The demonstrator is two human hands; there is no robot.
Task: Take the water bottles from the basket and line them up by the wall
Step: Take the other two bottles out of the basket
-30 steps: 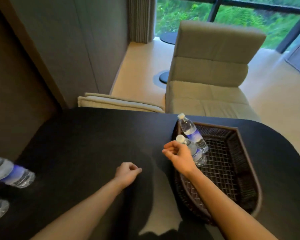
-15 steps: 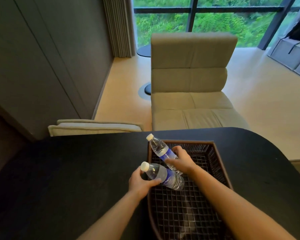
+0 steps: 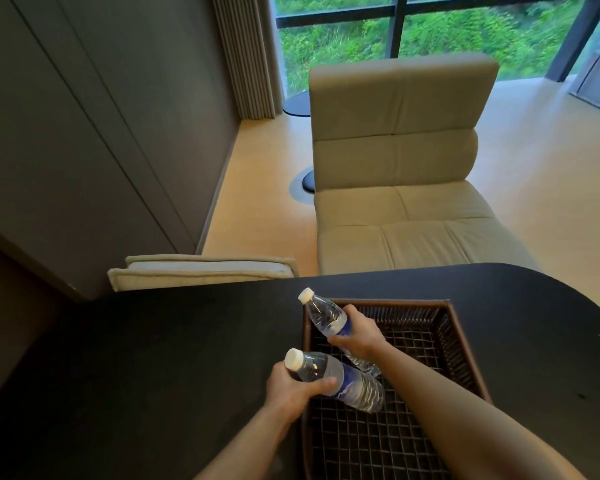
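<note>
A dark woven basket (image 3: 461,344) sits on the black table (image 3: 153,358), right of centre. My left hand (image 3: 291,386) grips the neck end of a clear water bottle (image 3: 357,386) with a blue label and white cap, lying tilted over the basket's left rim. My right hand (image 3: 359,336) holds a second water bottle (image 3: 323,315) around its middle, cap pointing up and left above the basket's far-left corner. The grey wall (image 3: 84,133) rises to the left of the table. No other bottles show in the basket.
A beige lounge chair (image 3: 402,188) stands beyond the table's far edge, and a beige cushioned chair back (image 3: 201,271) presses against the table at the left. The table's rounded right end curves away at the far right. Large windows lie behind.
Both hands reached into the basket and took hold of one bottle each. Since half a second ago both bottles have risen slightly, still over the basket. The view turned right, away from the bottles by the wall.
</note>
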